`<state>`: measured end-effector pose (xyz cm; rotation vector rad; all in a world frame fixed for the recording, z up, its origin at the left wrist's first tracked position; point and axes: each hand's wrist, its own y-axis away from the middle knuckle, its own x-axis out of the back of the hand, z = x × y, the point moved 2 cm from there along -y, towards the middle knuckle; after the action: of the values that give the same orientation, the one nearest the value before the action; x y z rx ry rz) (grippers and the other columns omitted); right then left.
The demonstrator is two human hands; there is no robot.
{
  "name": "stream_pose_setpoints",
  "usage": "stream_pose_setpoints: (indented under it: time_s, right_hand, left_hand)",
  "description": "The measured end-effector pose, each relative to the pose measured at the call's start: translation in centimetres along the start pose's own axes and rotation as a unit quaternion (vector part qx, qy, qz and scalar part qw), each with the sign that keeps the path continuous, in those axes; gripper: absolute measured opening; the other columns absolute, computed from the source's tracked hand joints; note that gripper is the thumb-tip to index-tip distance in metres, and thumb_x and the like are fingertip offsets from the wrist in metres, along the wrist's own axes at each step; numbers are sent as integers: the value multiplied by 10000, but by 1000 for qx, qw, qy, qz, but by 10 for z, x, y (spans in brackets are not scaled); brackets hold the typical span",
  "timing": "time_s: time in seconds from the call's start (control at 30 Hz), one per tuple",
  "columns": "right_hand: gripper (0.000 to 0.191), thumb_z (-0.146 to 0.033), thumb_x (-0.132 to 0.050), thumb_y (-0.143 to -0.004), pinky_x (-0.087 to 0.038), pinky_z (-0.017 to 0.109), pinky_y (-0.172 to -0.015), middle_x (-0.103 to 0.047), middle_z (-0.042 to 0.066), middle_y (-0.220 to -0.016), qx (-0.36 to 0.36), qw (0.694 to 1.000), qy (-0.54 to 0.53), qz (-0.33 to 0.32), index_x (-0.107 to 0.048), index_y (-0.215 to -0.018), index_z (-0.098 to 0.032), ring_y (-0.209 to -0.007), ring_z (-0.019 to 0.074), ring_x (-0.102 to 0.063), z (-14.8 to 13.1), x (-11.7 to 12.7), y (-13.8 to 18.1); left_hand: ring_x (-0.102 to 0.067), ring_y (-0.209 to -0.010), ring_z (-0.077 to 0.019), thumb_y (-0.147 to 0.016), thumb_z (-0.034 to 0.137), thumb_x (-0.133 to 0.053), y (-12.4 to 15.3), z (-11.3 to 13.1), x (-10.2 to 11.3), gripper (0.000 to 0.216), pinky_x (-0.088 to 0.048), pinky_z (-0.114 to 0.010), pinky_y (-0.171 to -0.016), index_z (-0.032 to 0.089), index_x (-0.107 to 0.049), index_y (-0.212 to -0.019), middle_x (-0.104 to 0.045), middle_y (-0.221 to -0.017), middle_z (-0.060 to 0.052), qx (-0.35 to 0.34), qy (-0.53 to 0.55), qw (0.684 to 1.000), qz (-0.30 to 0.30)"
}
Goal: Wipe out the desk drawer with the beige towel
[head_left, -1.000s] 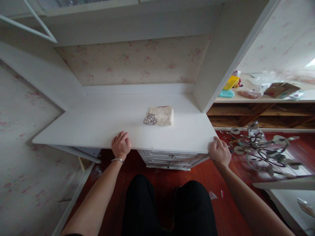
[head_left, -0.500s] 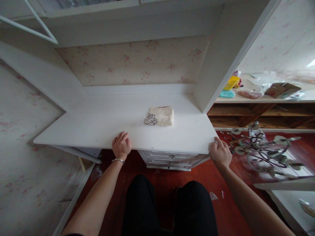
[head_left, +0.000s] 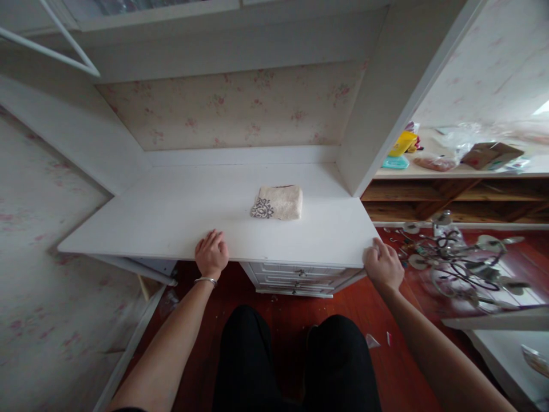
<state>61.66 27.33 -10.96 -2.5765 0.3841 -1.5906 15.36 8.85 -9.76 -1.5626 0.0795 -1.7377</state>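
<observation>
A folded cream cloth (head_left: 281, 203) with a dark scroll pattern at its left corner lies on the white desk (head_left: 189, 200), right of the middle. My left hand (head_left: 211, 254) rests at the desk's front edge, its fingers laid on the top; a silver bangle circles that wrist. At the front right corner, my right hand (head_left: 383, 265) has its fingers curled over the edge. Both hands are apart from the cloth.
Under the desk stands a white drawer unit (head_left: 295, 278). To the right, a chandelier (head_left: 463, 263) lies on the red floor, below a wooden shelf (head_left: 454, 191) carrying a yellow container (head_left: 403, 143), plastic bags and a cardboard box (head_left: 491, 155). White cabinetry (head_left: 240, 43) overhangs the desk.
</observation>
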Motion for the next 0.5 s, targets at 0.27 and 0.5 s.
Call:
stream_pose_setpoints:
  time_s: [0.27,0.5]
  right_hand:
    - [489,-395,-318,-923,-402,347,-884,-542,69,-1309,-6,1000,-5,-4,-510,-1357,-279,-1123,243,-536,-3,3,1]
    - [475,-390,-326,-932,-403,352,-906,-530,65,-1320,-2,1000,-6,1,-511,-1357,-285,-1136,243,-528,-2,2,0]
  left_hand:
    - [-482,-1277,-227,-895,227,-404,0,0,0,383,-249,-398,-1100,213,-646,-1191,-571,-1349,-74,1,0,1000,0]
    - [-494,-1267,-223,-897,233,-402,0,0,1,377,-262,-391,-1093,220,-649,-1182,-584,-1334,-70,-7,-8,1000,7]
